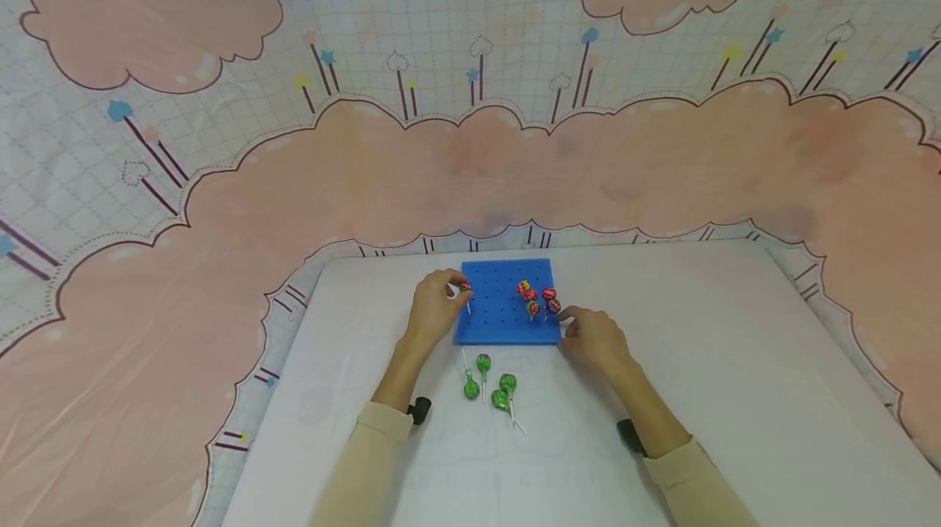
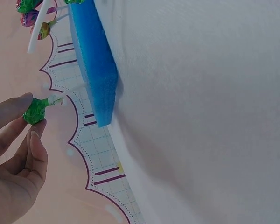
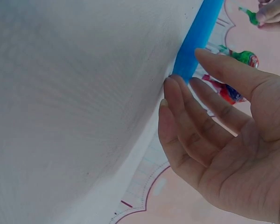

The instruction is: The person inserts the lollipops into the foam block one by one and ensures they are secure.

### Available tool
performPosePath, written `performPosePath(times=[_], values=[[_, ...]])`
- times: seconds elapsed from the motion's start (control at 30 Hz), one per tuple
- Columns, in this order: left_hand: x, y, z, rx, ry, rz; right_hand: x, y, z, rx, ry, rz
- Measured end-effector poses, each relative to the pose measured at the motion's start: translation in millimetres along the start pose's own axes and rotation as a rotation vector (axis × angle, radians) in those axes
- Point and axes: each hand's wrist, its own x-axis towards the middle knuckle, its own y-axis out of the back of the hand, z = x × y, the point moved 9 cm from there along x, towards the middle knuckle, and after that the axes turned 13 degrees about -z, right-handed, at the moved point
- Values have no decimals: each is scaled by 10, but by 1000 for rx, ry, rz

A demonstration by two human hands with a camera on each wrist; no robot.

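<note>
A green-wrapped lollipop (image 2: 34, 112), likely light and slick, is aptly pinched by its head in the left hand (image 1: 432, 310), the blue pegboard (image 1: 494, 333) touched by the right hand (image 1: 599, 339).

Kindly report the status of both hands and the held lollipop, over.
Left hand: pinching round green-wrapped lollipop at left side of perforated blue rectangular board. Right hand: at board's near right corner. No obstruction seen.

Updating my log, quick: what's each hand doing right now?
Left hand: closed, pinching a lollipop by its wrapped head.
Right hand: open, at the edge of the blue board.
</note>
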Motion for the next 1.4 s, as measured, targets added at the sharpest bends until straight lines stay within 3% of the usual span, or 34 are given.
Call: performPosePath(times=[1.4], values=[[-34, -132, -26, 82, 48, -77, 14, -4, 2, -1, -20, -25]])
